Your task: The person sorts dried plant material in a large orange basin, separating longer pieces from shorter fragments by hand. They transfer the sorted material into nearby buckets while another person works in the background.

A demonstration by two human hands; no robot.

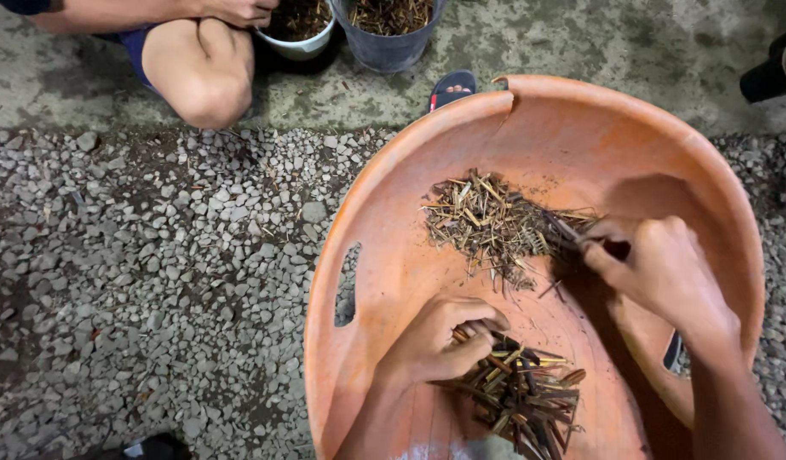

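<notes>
Left hand (440, 341): curled shut on a bundle of dark sticks (521, 400), kept gathered so the ends fan out just right of the knuckles.
Right hand (657, 268): closed on a thin stem (563, 228), its tip held out to the hand's left.
Cut pieces (495, 223): heaped beyond the left hand, touching the stem's tip.
Orange tub (393, 213): tilted toward both hands, so the pieces are kept inside.
Other person's knee (201, 72): well beyond the hands, beside two pots (384, 38).

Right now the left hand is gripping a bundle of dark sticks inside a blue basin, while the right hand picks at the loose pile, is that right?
Not quite: the basin is orange, not blue, as the head view shows. The rest holds: the left hand grips the bundle of dark sticks, and the right hand picks at the loose pile.
</notes>
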